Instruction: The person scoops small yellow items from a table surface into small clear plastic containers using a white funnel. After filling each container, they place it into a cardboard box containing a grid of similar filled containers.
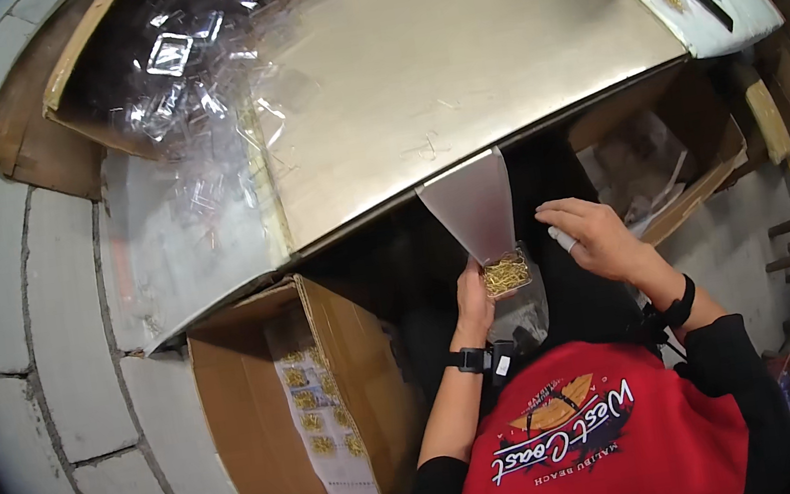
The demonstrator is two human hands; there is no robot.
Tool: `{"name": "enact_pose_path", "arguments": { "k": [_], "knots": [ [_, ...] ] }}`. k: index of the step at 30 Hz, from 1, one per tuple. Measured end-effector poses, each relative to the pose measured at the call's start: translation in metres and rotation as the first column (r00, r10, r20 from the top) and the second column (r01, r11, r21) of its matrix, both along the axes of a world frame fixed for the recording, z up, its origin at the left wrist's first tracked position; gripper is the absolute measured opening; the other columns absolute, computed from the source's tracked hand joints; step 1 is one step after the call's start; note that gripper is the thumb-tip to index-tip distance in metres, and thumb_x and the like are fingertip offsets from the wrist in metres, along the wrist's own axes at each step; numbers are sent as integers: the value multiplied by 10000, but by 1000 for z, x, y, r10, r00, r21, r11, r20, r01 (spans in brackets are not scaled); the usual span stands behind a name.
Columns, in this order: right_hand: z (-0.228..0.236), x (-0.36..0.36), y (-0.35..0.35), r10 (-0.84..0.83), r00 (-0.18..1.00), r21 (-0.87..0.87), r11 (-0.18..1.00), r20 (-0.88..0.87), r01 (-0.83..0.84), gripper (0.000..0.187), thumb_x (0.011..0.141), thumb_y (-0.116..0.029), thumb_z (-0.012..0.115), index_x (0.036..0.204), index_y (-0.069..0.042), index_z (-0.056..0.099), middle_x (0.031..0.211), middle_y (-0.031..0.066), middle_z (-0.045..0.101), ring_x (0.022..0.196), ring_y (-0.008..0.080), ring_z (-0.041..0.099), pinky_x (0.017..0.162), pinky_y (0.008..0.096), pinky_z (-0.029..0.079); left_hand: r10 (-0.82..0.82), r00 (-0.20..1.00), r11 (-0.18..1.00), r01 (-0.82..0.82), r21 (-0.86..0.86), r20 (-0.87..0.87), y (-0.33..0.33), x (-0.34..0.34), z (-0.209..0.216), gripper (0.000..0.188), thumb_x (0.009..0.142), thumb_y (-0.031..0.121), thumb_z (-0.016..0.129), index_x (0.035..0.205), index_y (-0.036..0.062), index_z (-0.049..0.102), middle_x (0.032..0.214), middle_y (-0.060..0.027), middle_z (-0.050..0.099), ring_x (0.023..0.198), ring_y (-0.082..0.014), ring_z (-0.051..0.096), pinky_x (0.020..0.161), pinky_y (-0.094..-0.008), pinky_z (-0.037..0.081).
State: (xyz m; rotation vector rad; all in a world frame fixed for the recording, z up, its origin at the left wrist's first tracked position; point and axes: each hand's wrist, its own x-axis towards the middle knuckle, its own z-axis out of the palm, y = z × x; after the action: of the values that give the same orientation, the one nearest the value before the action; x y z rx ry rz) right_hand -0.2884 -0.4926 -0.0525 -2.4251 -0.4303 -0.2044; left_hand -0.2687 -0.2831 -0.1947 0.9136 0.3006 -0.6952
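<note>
My left hand (473, 300) grips a small clear plastic box (525, 281) filled with tiny gold-coloured metal pieces (504, 277), whose exact kind is too small to tell. Right above the box is the narrow lower end of a whitish chute (473, 204) that slopes down from the table's front edge. My right hand (592, 231) is to the right of the chute, apart from it, with fingers stretched out and nothing in them. A white wrap (564, 239) shows on one of its fingers.
Many clear plastic boxes (170, 54) lie heaped on the metal-topped table (458, 46) at far left. An upright cardboard box (235, 401) at lower left holds a sheet of gold-filled packs (312, 422). Another carton (699, 184) with plastic bags sits under the table's right side. A black-handled tool (706, 4) lies far right.
</note>
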Motion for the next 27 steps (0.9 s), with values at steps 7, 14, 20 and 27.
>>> {"name": "enact_pose_path", "arguments": {
  "k": [7,14,20,27],
  "knots": [
    [-25,-17,14,167,973,100,983,-158,-152,302,754,5,607,1056,23,611,1068,176,627,987,336,608,843,397,500,-34,999,997,32,67,22,27,-30,9,266,961,247,495,1085,24,569,942,-102,661,748,-170,686,512,-284,593],
    [-24,-22,60,391,916,-34,920,87,-390,506,745,-35,632,1236,-16,512,1223,171,564,1167,345,527,987,423,439,104,983,991,-89,-98,153,44,-35,55,304,980,219,433,1171,2,529,1069,-131,620,949,-215,649,717,-386,592],
    [-8,-24,55,342,924,46,934,169,-354,433,732,-45,663,1154,-17,569,1155,146,593,1121,328,553,982,438,437,162,978,946,-115,-304,132,44,-43,87,397,1006,302,353,1272,27,460,1257,-143,541,1108,-243,579,900,-392,520],
    [16,-28,61,384,870,-61,921,311,-385,427,690,-127,725,1086,-47,588,1186,105,570,1209,293,492,1011,469,380,254,958,909,-189,-373,136,32,-48,102,402,1016,317,329,1288,47,450,1282,-115,518,1144,-231,537,937,-417,477]
  ]
}}
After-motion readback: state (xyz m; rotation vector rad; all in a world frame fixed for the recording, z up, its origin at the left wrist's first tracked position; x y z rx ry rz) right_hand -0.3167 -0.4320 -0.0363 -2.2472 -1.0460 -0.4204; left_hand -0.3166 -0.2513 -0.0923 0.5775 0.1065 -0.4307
